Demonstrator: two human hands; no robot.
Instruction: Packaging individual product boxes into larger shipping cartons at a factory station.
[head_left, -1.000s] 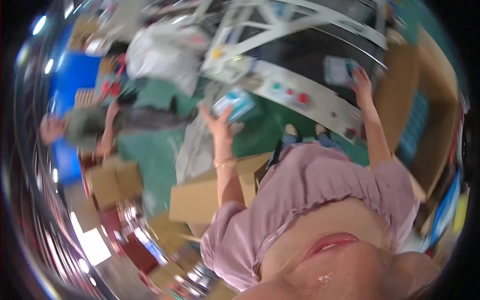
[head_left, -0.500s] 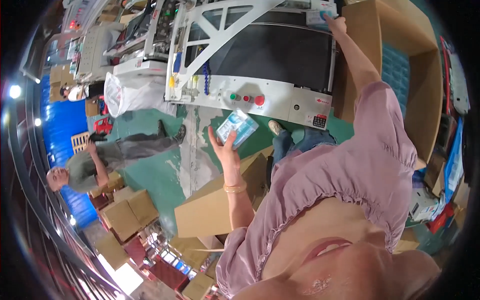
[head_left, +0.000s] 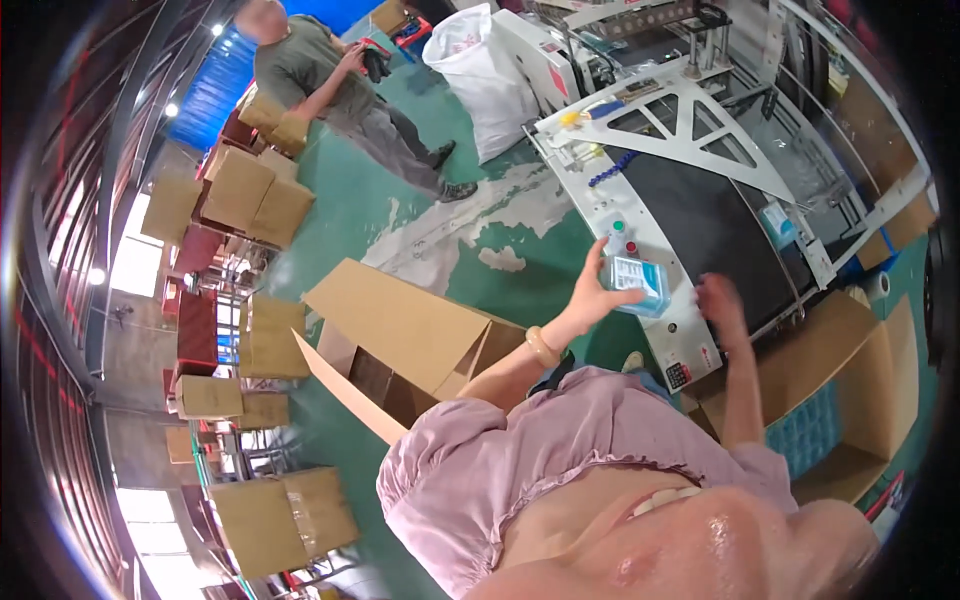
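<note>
Our left hand [head_left: 597, 293] grips a small light-blue packet [head_left: 638, 282], fingers curled around its near edge, holding it above the white edge of the conveyor machine [head_left: 690, 215]. Our right hand [head_left: 718, 300] hovers just beside the packet, blurred, fingers loosely spread, holding nothing. An open cardboard box [head_left: 405, 330] stands on the green floor [head_left: 350, 215].

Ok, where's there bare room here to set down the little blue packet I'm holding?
The black conveyor belt is mostly bare between your right hand and the small packet farther up. The green floor between the open carton and the white sack is free too. Stacked boxes crowd the left side. Your left hand holds the blue packet.
</note>
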